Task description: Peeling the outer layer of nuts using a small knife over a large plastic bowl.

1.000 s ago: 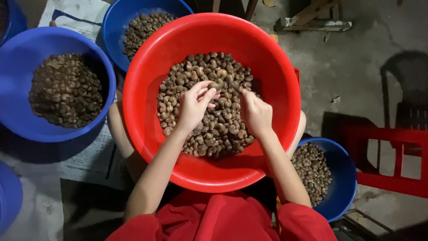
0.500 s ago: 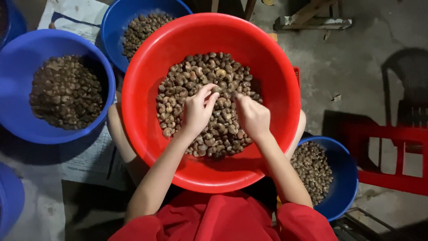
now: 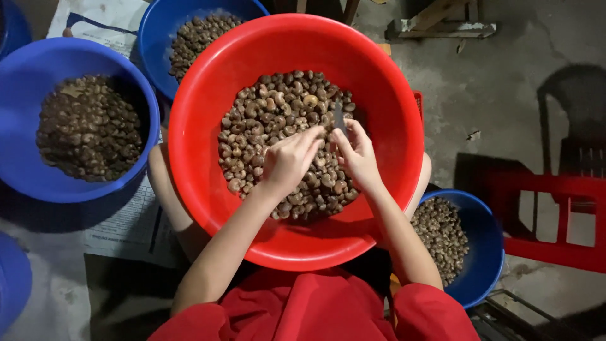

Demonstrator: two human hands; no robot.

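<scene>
Both hands (image 3: 290, 161) (image 3: 360, 155) rest on nuts (image 3: 265, 120) in the red basin (image 3: 208, 76).

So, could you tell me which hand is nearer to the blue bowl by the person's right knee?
Right. The right hand is over the red basin, on the side toward that blue bowl; the left hand lies farther off, beyond the right one.

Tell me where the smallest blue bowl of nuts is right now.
In the head view, the smallest blue bowl sits low on the right, beside the person's right elbow, tucked partly under the red basin and left of the red stool.
</scene>
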